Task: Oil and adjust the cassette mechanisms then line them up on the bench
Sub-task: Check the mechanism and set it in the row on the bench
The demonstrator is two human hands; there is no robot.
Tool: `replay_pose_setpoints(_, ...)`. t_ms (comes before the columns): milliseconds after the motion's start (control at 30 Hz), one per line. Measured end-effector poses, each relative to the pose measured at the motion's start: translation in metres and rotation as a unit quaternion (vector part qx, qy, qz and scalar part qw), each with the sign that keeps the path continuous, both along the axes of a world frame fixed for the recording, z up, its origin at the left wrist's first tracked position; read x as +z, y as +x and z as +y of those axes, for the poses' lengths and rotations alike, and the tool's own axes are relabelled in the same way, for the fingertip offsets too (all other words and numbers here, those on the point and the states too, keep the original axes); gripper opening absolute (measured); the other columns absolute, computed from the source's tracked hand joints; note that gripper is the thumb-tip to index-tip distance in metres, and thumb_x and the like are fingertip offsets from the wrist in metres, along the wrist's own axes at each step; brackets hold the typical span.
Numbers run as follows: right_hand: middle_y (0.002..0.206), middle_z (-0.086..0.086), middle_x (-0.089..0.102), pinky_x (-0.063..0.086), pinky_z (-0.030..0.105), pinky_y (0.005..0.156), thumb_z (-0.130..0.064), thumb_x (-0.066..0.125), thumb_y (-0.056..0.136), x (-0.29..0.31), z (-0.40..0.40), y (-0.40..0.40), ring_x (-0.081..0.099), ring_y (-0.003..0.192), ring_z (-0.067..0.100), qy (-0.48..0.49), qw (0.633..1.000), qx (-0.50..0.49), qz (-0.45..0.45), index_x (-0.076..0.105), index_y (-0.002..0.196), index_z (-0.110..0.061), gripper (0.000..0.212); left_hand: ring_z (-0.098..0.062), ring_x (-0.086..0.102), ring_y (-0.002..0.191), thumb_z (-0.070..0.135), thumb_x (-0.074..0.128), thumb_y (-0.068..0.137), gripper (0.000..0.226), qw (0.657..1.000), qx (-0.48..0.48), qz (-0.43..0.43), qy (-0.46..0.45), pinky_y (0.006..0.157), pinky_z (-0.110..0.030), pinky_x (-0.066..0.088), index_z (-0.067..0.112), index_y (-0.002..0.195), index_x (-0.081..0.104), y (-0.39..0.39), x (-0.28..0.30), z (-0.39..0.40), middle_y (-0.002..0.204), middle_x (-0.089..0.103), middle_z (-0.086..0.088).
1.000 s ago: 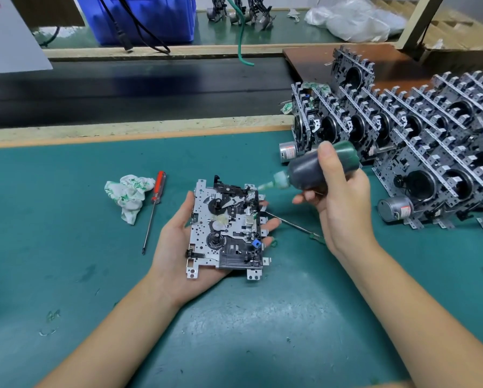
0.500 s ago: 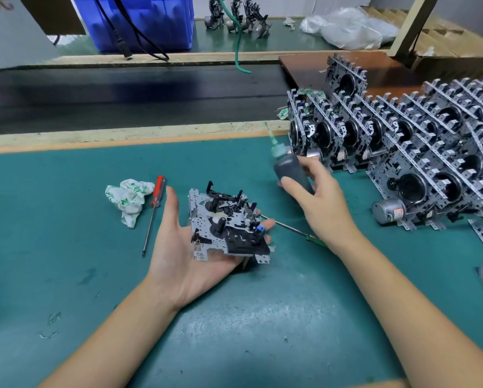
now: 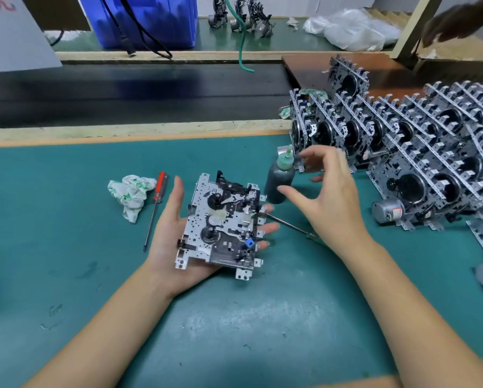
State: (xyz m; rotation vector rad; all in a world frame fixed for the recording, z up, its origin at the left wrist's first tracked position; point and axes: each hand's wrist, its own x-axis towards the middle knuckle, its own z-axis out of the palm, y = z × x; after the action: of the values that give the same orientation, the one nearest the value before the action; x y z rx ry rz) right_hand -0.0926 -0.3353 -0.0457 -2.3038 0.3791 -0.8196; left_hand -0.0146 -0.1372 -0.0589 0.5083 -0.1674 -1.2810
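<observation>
A metal cassette mechanism [image 3: 223,222] lies face up on the flat palm of my left hand [image 3: 170,247], fingers straight beneath it. The dark oil bottle [image 3: 279,180] with a green nozzle stands upright on the green bench mat, just right of the mechanism. My right hand [image 3: 329,197] hovers beside the bottle with spread, relaxed fingers, holding nothing. A green-handled screwdriver [image 3: 290,226] lies on the mat under that hand. Rows of finished mechanisms [image 3: 402,152] stand lined up at the right.
A red-handled screwdriver [image 3: 156,203] and a crumpled cloth [image 3: 131,194] lie left of my left hand. Loose motors [image 3: 387,210] sit by the rows. A black conveyor belt [image 3: 122,93] runs behind the mat; a blue crate [image 3: 145,21] stands beyond it. Another person's hand [image 3: 455,21] shows top right.
My right hand carried the oil bottle away from the mechanism, stood it upright on the mat and let go. My left hand tilted the mechanism and brought it back flat.
</observation>
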Motion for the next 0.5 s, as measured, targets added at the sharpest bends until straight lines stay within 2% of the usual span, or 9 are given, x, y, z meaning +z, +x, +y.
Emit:
replay_pose_setpoints(100, 0.094, -0.007, 0.046, 0.047, 0.032, 0.069, -0.014, 0.073, 0.077, 0.013, 0.000, -0.012, 0.047, 0.079, 0.008, -0.132, 0.991, 0.023, -0.025, 0.058, 0.102, -0.014, 0.030, -0.048, 0.038, 0.131, 0.071, 0.039, 0.086, 0.087, 0.998, -0.061, -0.022, 0.021, 0.109, -0.061, 0.028, 0.002, 0.136, 0.049, 0.007, 0.005, 0.004, 0.143, 0.041, -0.026)
replay_pose_setpoints(200, 0.105, -0.007, 0.055, 0.048, 0.031, 0.081, -0.024, 0.070, 0.076, 0.018, 0.008, -0.028, 0.051, 0.096, 0.010, -0.205, 0.962, 0.147, 0.100, 0.055, 0.121, -0.021, 0.047, -0.040, 0.036, 0.135, 0.053, -0.008, 0.097, 0.088, 0.999, -0.016, -0.040, -0.005, 0.113, -0.044, 0.025, -0.008, 0.137, 0.043, 0.004, 0.017, 0.006, 0.140, 0.043, -0.031)
replay_pose_setpoints(233, 0.114, -0.006, 0.055, 0.046, 0.030, 0.087, -0.031, 0.070, 0.076, 0.017, 0.011, -0.033, 0.050, 0.105, 0.012, -0.229, 0.946, 0.174, 0.152, 0.050, 0.130, -0.022, 0.058, -0.034, 0.053, 0.123, 0.053, -0.006, 0.096, 0.092, 0.996, 0.000, -0.068, 0.064, 0.106, -0.034, 0.037, -0.007, 0.123, 0.059, 0.003, 0.015, 0.003, 0.123, 0.058, -0.030)
replay_pose_setpoints(267, 0.118, -0.005, 0.055, 0.043, 0.030, 0.091, -0.038, 0.070, 0.076, 0.016, 0.013, -0.038, 0.048, 0.109, 0.013, -0.249, 0.932, 0.189, 0.181, 0.047, 0.134, -0.022, 0.064, -0.019, 0.068, 0.101, 0.061, 0.013, 0.094, 0.081, 0.984, -0.010, -0.106, 0.144, 0.086, -0.021, 0.051, 0.011, 0.098, 0.077, 0.005, 0.013, 0.002, 0.098, 0.073, -0.014)
replay_pose_setpoints(333, 0.113, -0.004, 0.060, 0.038, 0.026, 0.090, -0.050, 0.068, 0.076, 0.015, 0.016, -0.048, 0.048, 0.107, 0.013, -0.276, 0.923, 0.196, 0.185, 0.052, 0.130, -0.018, 0.065, 0.002, 0.068, 0.062, 0.087, 0.050, 0.056, 0.058, 0.929, 0.038, -0.247, 0.272, 0.052, -0.013, 0.051, 0.038, 0.073, 0.075, 0.006, 0.015, 0.000, 0.067, 0.072, 0.012)
replay_pose_setpoints(367, 0.107, -0.003, 0.062, 0.036, 0.025, 0.087, -0.055, 0.066, 0.074, 0.015, 0.016, -0.051, 0.049, 0.103, 0.013, -0.286, 0.922, 0.193, 0.175, 0.057, 0.124, -0.016, 0.065, 0.009, 0.063, 0.054, 0.094, 0.056, 0.034, 0.069, 0.905, 0.054, -0.295, 0.304, 0.049, -0.010, 0.048, 0.040, 0.075, 0.068, 0.011, 0.010, 0.002, 0.065, 0.068, 0.018)
replay_pose_setpoints(400, 0.100, -0.002, 0.064, 0.036, 0.024, 0.084, -0.059, 0.065, 0.072, 0.015, 0.015, -0.053, 0.050, 0.098, 0.013, -0.292, 0.923, 0.190, 0.163, 0.061, 0.117, -0.014, 0.063, 0.014, 0.059, 0.051, 0.097, 0.055, 0.028, 0.077, 0.884, 0.053, -0.334, 0.324, 0.054, -0.008, 0.049, 0.041, 0.080, 0.060, 0.016, 0.006, 0.003, 0.067, 0.064, 0.022)
replay_pose_setpoints(467, 0.088, -0.003, 0.064, 0.036, 0.024, 0.076, -0.064, 0.063, 0.071, 0.013, 0.014, -0.056, 0.055, 0.086, 0.015, -0.307, 0.921, 0.190, 0.143, 0.065, 0.099, -0.015, 0.056, 0.009, 0.065, 0.061, 0.092, 0.045, 0.059, 0.059, 0.901, -0.046, -0.322, 0.286, 0.079, -0.018, 0.053, 0.043, 0.088, 0.062, 0.021, 0.000, 0.007, 0.073, 0.067, 0.023)
replay_pose_setpoints(500, 0.082, -0.003, 0.062, 0.035, 0.023, 0.073, -0.064, 0.061, 0.070, 0.011, 0.014, -0.057, 0.056, 0.079, 0.016, -0.314, 0.920, 0.191, 0.140, 0.064, 0.091, -0.015, 0.054, -0.001, 0.068, 0.067, 0.090, 0.045, 0.063, 0.065, 0.917, -0.110, -0.288, 0.251, 0.079, -0.025, 0.055, 0.036, 0.087, 0.071, 0.022, 0.000, 0.013, 0.077, 0.072, 0.014)
